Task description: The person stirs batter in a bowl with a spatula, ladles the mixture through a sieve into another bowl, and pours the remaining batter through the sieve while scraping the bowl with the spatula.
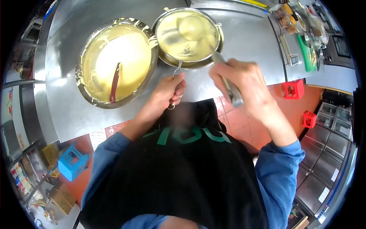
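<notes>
My left hand is closed around the wire handle of a round sieve. The sieve rests over a metal bowl, and a pale yellow cream or batter coats its mesh. Closed on the metal handle of a ladle, my right hand is just right of the sieve. The ladle's round head lies inside the sieve and is blurred by motion. To the left stands a large metal bowl of the same pale yellow mixture. A dark red spatula leans in it, and smears mark its rim.
The bowls stand on a steel worktable. At its right are a scale, a green board and food containers. A blue stool and red stools stand on the floor.
</notes>
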Motion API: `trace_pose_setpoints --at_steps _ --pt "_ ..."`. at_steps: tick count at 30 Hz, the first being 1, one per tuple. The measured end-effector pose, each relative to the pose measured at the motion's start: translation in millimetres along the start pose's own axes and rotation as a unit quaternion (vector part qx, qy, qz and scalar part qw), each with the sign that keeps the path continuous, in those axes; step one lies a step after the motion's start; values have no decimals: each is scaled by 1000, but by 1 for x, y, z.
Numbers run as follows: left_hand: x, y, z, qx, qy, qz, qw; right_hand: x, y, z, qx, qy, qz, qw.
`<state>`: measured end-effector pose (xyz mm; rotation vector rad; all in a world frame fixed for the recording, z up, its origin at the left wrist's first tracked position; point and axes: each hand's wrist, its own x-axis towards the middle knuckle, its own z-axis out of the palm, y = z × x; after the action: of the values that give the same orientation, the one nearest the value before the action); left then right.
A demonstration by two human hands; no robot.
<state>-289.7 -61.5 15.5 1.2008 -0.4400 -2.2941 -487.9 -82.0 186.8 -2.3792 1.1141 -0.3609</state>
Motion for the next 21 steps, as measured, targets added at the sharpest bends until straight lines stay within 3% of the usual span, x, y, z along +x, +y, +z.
trace_pose_setpoints --at_steps 4,7,12,15,16,18,19,21 --pt "-1 2 5 -10 5 3 1000 -24 -40 -10 -7 3 -23 1000" --pt "-1 1 4 -9 -4 0 1000 4 -2 0 44 3 -13 999" --pt "8 -3 1 -37 -31 26 998 -24 -3 -15 -30 76 14 997" --pt "-2 -3 3 -34 4 74 997 -39 0 -17 -23 149 34 988" --pt "-14 -5 2 16 19 90 996 -45 10 -11 82 208 112 968" --pt "-46 -8 -13 120 55 123 984 -46 13 -15 248 334 275 867" --pt "-54 -15 -32 176 8 185 967 -50 21 -20 305 352 274 842" --pt "-108 -21 -44 319 147 269 897 -57 35 -31 384 370 261 805"
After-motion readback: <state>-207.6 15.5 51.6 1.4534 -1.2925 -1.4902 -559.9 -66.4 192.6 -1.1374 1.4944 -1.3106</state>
